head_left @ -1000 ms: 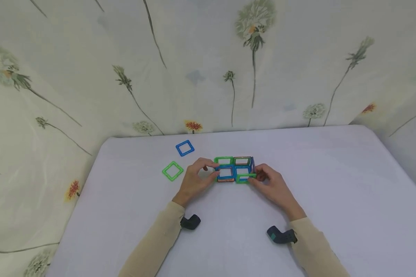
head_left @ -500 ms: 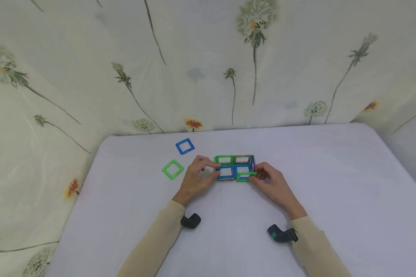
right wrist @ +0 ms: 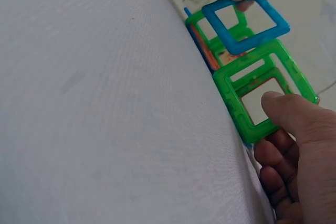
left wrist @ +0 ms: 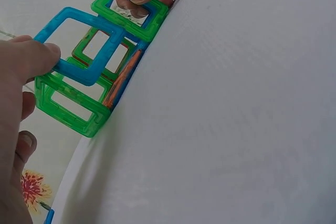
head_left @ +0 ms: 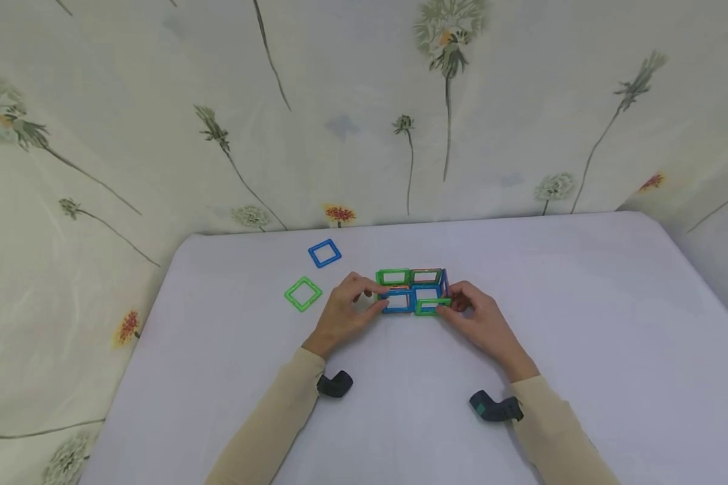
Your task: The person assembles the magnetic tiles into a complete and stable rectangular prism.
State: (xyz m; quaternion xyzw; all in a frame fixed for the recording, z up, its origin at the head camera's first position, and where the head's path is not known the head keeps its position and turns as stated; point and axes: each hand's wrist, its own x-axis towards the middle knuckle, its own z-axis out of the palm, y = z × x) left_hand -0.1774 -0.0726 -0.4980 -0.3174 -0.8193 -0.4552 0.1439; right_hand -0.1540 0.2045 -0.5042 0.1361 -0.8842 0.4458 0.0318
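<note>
Square see-through magnetic tiles form a low, open-topped box shape near the table's middle. My left hand (head_left: 344, 311) pinches a blue magnetic tile (left wrist: 106, 59) between thumb and fingers at its left side. That tile is tilted over the box's left half, where an orange floor tile (left wrist: 122, 80) shows below. Green tiles make the left end (left wrist: 71, 116) and part of the back (head_left: 394, 271). With its thumb, my right hand (head_left: 482, 323) holds the green front tile (right wrist: 232, 106) at the right half, its fingers curled beside the right end. Those fingers are partly hidden in the head view.
Left of the box, a loose green tile (head_left: 313, 301) and a loose blue tile (head_left: 330, 261) lie flat on the white-covered table (head_left: 400, 404). A flower-patterned cloth (head_left: 364, 135) hangs behind the table's far edge. Dark wrist devices (head_left: 336, 384) sit at both cuffs.
The blue tile in my left hand has shifted slightly toward the box's front; the orange floor tile now shows behind it instead of in front. My right hand stays at the green tile.
</note>
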